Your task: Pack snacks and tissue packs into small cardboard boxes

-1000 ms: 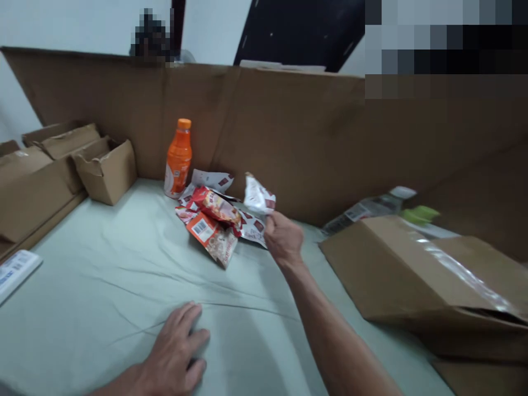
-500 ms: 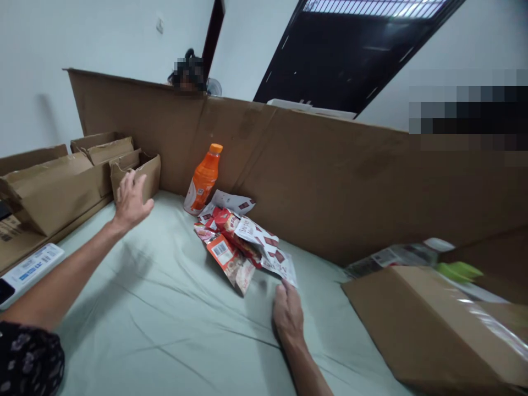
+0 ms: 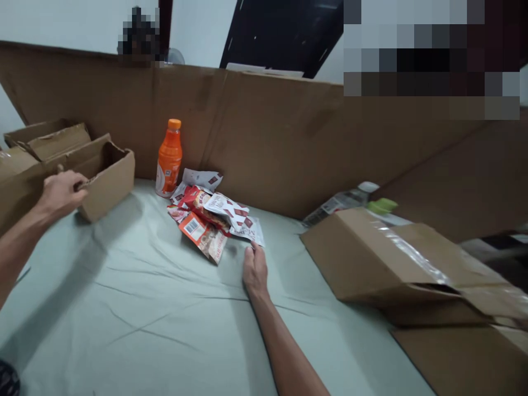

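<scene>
My left hand [image 3: 64, 192] is closed over the near edge of a small open cardboard box [image 3: 110, 184] at the left. My right hand [image 3: 256, 269] is closed, its thumb and finger at the lower corner of a white packet [image 3: 251, 228] with dark red patterns. That packet lies on a heap with a red snack packet [image 3: 193, 197], an orange packet with a barcode [image 3: 202, 236] and another white packet [image 3: 202, 179]. Behind the heap an orange drink bottle [image 3: 169, 159] with an orange cap stands upright. The right fingertips are partly hidden.
A tall cardboard wall [image 3: 280, 143] runs along the back of the pale green sheet [image 3: 165, 319]. More cardboard boxes [image 3: 58, 140] stand at the far left. On the right lies a large taped carton [image 3: 363, 258], with a clear plastic bottle [image 3: 342, 201] and a green object [image 3: 383, 206] behind it.
My left hand has taken hold of the small box, which now sits turned and pulled out nearer. My right hand stays by the white packet. The view has swung to the right.
</scene>
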Demonstrator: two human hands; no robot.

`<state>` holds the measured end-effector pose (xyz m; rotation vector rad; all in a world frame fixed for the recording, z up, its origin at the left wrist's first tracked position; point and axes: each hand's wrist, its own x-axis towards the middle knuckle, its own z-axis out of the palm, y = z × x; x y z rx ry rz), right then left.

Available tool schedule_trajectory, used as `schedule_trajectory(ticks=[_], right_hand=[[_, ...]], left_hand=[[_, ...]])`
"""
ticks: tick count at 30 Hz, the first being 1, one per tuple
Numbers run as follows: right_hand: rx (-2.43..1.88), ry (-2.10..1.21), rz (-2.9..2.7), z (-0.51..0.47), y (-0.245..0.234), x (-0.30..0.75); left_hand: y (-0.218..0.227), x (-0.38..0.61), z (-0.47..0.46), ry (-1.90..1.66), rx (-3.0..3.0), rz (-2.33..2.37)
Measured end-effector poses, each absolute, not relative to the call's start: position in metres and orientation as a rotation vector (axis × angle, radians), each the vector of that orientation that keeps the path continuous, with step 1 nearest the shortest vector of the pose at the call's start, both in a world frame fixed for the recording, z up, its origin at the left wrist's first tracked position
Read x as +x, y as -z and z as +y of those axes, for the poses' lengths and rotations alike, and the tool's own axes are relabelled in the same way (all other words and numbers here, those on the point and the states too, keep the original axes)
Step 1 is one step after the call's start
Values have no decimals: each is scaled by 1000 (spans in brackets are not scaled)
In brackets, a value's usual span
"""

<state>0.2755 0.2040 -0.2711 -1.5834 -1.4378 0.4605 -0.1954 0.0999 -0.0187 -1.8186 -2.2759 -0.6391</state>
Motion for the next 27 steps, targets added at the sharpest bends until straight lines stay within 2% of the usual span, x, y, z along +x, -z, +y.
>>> schedule_trajectory(ticks=[5,9,16,21,27], right_hand=[[-1529,-430,-1422,209,270,270],[-1511,-397,-1409,206,268,268],[-1401,-255,-1629,194,234,265],[-1277,-190,-1999,210,194,219],[-1409,-146,-2144,246,161,161]], left_hand=[[27,-160,-14,743,-2286,-2009],[32,-115,-65,760,-2603,-1695],[41,-94,-79,724,-2572,-1513],[52,-96,-74,856,-2547,-1525],[52,-96,-69,844,-2616,-1531]])
